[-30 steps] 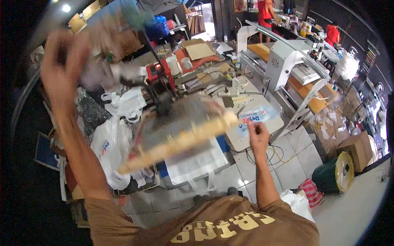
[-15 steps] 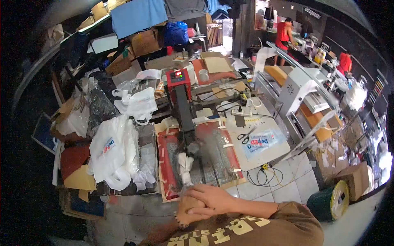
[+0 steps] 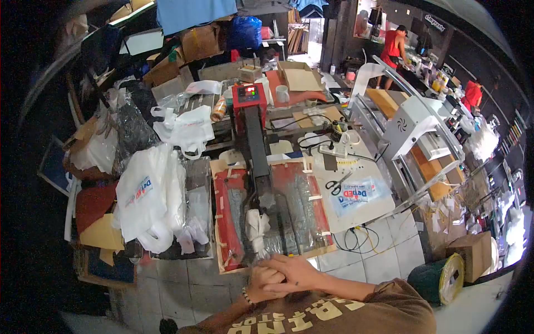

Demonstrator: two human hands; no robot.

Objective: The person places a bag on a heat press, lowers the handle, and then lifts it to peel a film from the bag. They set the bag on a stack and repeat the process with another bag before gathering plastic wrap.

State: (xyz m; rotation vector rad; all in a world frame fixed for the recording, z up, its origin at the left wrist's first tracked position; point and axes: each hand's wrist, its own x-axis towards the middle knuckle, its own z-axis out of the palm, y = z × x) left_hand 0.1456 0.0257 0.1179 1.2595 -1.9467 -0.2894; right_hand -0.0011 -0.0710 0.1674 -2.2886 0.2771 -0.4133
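Observation:
My left hand (image 3: 262, 282), with a beaded bracelet at its wrist, is closed beneath my right hand (image 3: 293, 273). The right hand's fingers wrap over the left. Both rest together at the front edge of a heat press (image 3: 257, 150) with a red control box. A white cloth (image 3: 257, 229) is wrapped round the press handle, just beyond my hands. Under the press lies a red pad (image 3: 227, 214) covered in clear plastic and taped at the edges. Whether anything sits between my palms is hidden.
White printed bags (image 3: 146, 195) are piled left of the press. Scissors (image 3: 337, 183) and a printed plastic sheet (image 3: 359, 196) lie on a white board at right. Cables are on the floor. A person in red (image 3: 394, 50) stands at the far counter; another is farther right.
The view has shifted slightly, so the press and table appear a little farther right. My clasped hands remain together, with the left wrist and bracelet showing more clearly.

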